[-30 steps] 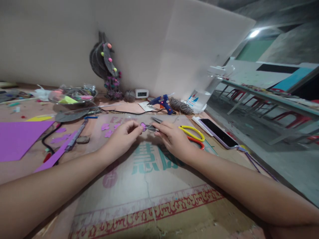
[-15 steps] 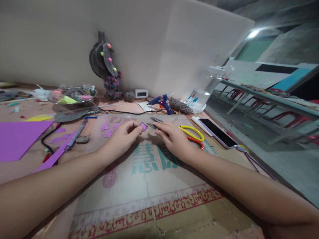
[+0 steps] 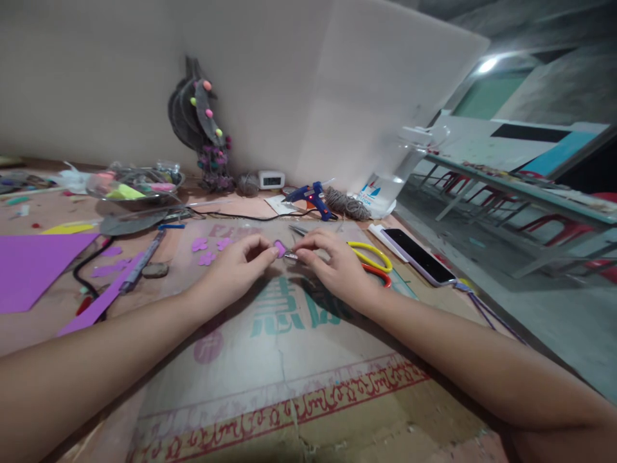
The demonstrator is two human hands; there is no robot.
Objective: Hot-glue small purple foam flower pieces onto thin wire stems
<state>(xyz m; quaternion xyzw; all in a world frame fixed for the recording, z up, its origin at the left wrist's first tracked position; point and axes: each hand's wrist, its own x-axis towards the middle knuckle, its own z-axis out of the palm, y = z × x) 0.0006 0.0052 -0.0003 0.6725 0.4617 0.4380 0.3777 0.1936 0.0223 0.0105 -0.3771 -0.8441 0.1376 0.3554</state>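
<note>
Purple piece (image 3: 279, 248): 10 o'clock of small metal item (image 3: 290, 255) | left hand (image 3: 245, 262): pinching purple piece | right hand (image 3: 332, 265): fingertips gripping metal item | glue gun (image 3: 313, 198): 1 o'clock of purple piece

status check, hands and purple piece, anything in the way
Left hand pinching purple piece. Right hand holding small metallic piece right by it. Yellow handle loop close beside right hand, not between hands.
</note>
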